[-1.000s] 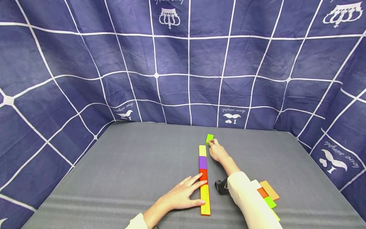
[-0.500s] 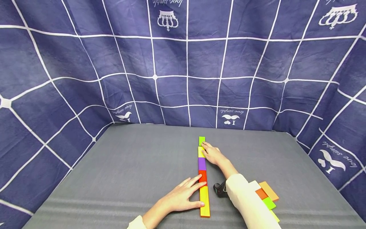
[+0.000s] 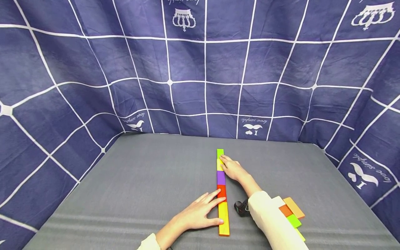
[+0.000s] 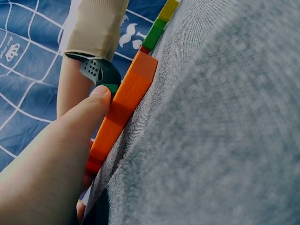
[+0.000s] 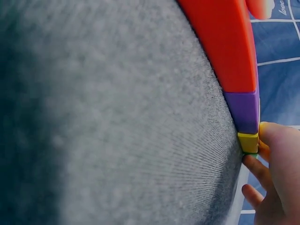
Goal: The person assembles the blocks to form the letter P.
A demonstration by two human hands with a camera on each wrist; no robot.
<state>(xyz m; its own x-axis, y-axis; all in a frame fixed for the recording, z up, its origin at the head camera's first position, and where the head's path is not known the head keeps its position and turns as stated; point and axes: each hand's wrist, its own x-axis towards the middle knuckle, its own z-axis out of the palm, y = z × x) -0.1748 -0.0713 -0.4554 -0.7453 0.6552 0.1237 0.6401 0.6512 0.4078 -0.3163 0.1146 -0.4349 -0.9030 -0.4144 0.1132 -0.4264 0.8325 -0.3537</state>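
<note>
A straight row of coloured blocks runs away from me on the grey table. From the near end it has a long yellow-orange block (image 3: 223, 217), a red block (image 3: 222, 197), a purple block (image 3: 221, 177), a yellow block (image 3: 219, 164) and a green block (image 3: 220, 152). My left hand (image 3: 200, 211) lies spread from the left, fingertips on the red block and thumb on the yellow-orange one. At the far end my right hand (image 3: 233, 169) touches the green and yellow blocks from the right. In the right wrist view its thumb (image 5: 269, 131) meets the yellow block.
Right of my right sleeve (image 3: 268, 215) lies a group of loose blocks: white (image 3: 277, 201), orange (image 3: 293, 207), brown-orange (image 3: 285, 210), green (image 3: 294, 221) and yellow (image 3: 301, 234). A black wrist device (image 3: 240, 207) shows by that sleeve. A blue gridded cloth (image 3: 187, 69) hangs behind the table.
The green block has moved left, with my right hand, from beside the row to its far end against the yellow block. My left hand has stayed in place.
</note>
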